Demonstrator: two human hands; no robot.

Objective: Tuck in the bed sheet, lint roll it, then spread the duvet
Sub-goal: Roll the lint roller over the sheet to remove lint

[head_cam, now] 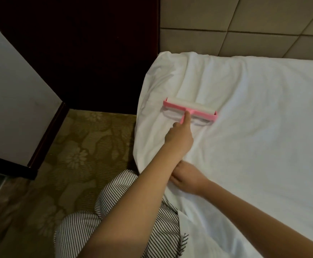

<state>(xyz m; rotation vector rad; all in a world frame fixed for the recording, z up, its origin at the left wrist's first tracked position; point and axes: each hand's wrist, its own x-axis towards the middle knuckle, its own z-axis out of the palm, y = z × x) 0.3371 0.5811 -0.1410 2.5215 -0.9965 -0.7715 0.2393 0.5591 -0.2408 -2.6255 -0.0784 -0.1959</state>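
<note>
A white bed sheet (pixel 254 127) covers the mattress and is wrinkled near the top-left corner. On it, near that corner, lies a pink lint roller (pixel 189 107) with a white roll. My left hand (pixel 180 136) grips its pink handle, index finger stretched along the stem. My right hand (pixel 187 176) rests flat on the sheet at the bed's left edge. Its fingertips are hidden under my left forearm. No duvet is in view.
A padded beige headboard (pixel 245 25) runs behind the bed. A dark wooden panel (pixel 86 53) and a white wall (pixel 12 99) stand to the left. Patterned carpet (pixel 68 155) lies beside the bed, where my striped trouser legs (pixel 81 229) are.
</note>
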